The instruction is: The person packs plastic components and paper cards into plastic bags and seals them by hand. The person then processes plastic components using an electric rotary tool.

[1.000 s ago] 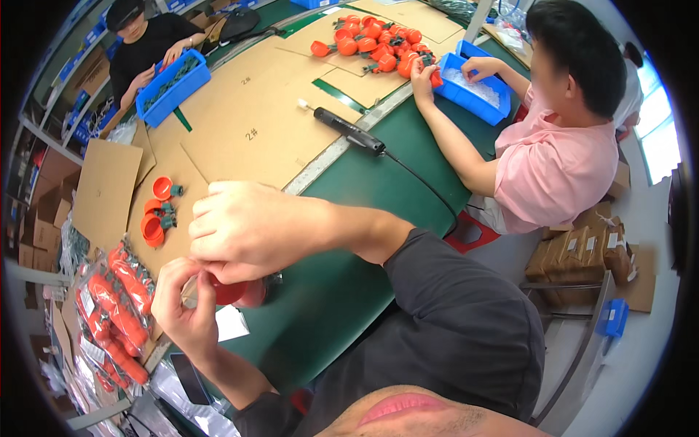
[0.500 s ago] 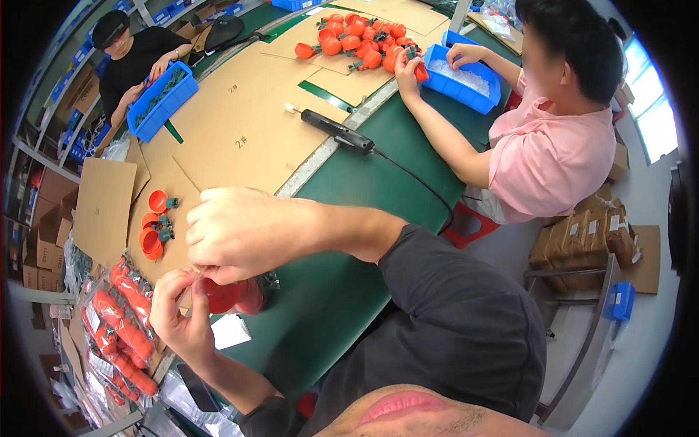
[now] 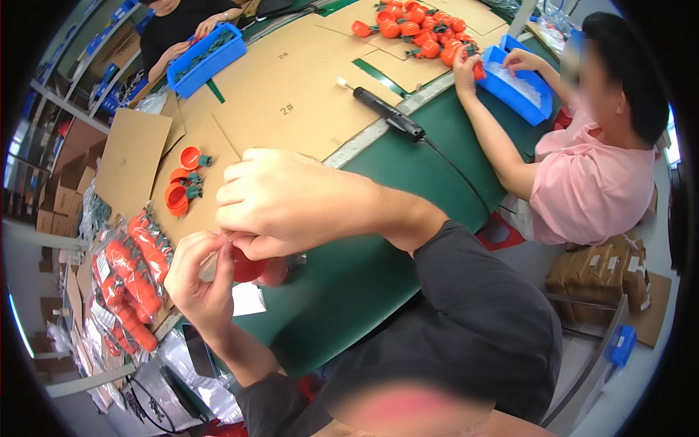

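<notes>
My left hand [image 3: 200,280] and my right hand [image 3: 287,200] meet at the fingertips, both closed in a pinch. Between them is what looks like the edge of a clear plastic bag [image 3: 274,271] with red cup-shaped parts [image 3: 250,269] in it. My right hand covers much of the bag. A white paper slip [image 3: 248,298] lies on the green table just below the bag. Beyond my hands, a few loose red cups with dark green fittings [image 3: 177,197] rest on cardboard. Filled clear bags of red cups [image 3: 131,273] are piled left of my left hand.
A black electric screwdriver [image 3: 389,114] with a cable lies across the table. At the right, a person in pink [image 3: 593,182] reaches into a blue bin [image 3: 520,95]; red cups [image 3: 419,29] are heaped nearby. Another person holds a blue bin [image 3: 207,62] at the far left.
The whole view has shifted, so the table and things appear further right and higher. My hands keep the same pinch together over the bag; no grip has visibly changed.
</notes>
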`<action>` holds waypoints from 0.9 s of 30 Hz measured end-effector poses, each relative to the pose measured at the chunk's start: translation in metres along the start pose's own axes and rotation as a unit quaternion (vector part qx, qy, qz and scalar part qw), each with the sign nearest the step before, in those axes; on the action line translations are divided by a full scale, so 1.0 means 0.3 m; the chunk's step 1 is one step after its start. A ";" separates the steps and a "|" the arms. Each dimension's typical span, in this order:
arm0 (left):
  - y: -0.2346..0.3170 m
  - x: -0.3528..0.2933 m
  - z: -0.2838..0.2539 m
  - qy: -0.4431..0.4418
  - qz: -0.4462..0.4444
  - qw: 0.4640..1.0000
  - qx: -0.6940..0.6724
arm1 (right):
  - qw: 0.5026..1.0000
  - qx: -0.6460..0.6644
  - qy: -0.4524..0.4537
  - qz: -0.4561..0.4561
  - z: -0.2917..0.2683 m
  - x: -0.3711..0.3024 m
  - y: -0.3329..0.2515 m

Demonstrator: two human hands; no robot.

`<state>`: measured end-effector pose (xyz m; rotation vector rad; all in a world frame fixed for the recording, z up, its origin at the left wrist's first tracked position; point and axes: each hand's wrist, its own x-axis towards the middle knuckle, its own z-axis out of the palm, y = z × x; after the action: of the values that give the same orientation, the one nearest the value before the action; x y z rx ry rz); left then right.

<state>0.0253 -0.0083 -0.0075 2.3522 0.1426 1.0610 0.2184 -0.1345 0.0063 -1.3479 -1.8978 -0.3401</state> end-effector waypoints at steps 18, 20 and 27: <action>-0.042 -0.056 -0.134 -0.049 -0.034 0.998 -0.007 | 0.996 0.024 -0.082 0.016 0.029 -0.001 -0.025; -0.028 -0.054 -0.117 -0.039 -0.047 0.998 -0.027 | 0.997 0.022 -0.074 0.015 0.033 -0.012 -0.036; -0.034 -0.049 -0.116 -0.029 -0.025 0.998 -0.051 | 0.998 0.041 -0.045 0.018 0.049 -0.002 -0.041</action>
<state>-0.0086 0.0111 -0.0039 2.2728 0.1224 0.9517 0.2013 -0.1309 -0.0013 -1.3613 -1.9381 -0.1851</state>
